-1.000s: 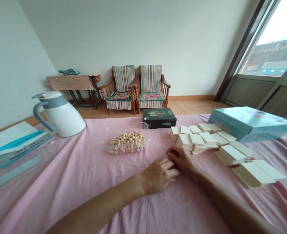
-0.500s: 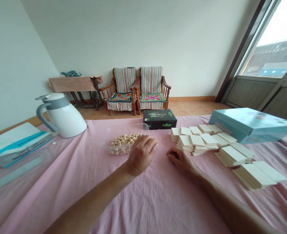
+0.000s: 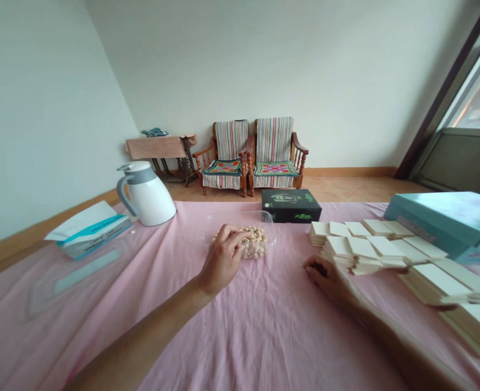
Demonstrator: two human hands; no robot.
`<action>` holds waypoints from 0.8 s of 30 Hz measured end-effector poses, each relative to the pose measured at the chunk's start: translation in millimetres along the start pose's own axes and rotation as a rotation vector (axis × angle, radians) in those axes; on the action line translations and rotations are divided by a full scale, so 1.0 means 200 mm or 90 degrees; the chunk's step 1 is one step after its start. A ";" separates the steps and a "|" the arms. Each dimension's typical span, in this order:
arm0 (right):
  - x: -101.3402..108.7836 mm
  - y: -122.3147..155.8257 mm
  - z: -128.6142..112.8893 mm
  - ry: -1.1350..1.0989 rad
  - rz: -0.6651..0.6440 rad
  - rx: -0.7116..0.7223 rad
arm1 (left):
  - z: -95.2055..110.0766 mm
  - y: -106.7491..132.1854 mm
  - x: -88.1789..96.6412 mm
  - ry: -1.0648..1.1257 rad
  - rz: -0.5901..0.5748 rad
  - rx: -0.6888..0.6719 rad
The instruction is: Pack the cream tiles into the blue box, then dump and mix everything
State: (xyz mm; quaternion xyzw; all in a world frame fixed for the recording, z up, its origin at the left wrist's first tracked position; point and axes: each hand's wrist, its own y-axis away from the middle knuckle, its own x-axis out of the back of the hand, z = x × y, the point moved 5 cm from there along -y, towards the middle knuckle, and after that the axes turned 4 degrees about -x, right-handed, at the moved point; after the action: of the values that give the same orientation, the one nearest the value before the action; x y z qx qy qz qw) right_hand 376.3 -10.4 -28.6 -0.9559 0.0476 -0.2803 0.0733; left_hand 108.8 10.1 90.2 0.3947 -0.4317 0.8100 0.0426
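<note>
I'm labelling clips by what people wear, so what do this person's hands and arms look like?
The left hand and right hand are ungloved. The left forearm and right forearm are bare, with no sleeves, watch or cables visible.

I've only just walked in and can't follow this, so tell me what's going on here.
A person's left hand is at a clear plastic tub, its fingers bent over the small beige pieces inside; whether it has hold of one can't be told. The right hand is loosely curled, low at the pink cloth, close to the stacks of pale tiles; what it may hold is hidden. A black box sits beyond, and a white jug stands off to the left.
</note>
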 end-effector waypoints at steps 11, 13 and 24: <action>0.02 0.02 -0.05 0.047 0.003 -0.009 | -0.30 0.19 0.39 -0.078 0.082 0.050; 0.03 0.02 -0.05 0.058 0.013 -0.014 | -0.44 0.22 0.48 -0.216 0.048 0.094; 0.01 0.00 0.07 0.100 0.013 0.010 | -1.14 0.59 0.81 -0.536 -0.238 0.490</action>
State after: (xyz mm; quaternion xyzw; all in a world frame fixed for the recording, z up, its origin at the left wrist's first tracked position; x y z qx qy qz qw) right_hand 384.9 -8.4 -38.6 -0.9297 0.0606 -0.3543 0.0799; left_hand -188.8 59.5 49.6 0.7379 -0.0103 0.6608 -0.1366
